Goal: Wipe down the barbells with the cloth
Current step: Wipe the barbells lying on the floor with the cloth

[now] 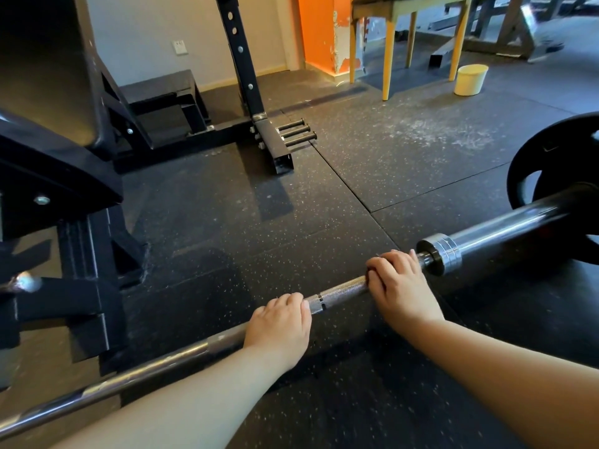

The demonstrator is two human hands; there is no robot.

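My left hand [280,322] grips the barbell [343,291] overhand, fingers curled over its shaft, knuckles up. My right hand [400,283] grips the barbell the same way, near the left hand and closer to the loaded end. Both bare forearms extend forward, converging on the barbell.

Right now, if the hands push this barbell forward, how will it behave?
It would probably roll, not slide: the barbell rides on a round weight plate. Steel and loaded, it likely feels heavy and stiff. The knurling between left hand and right hand should resist slipping.
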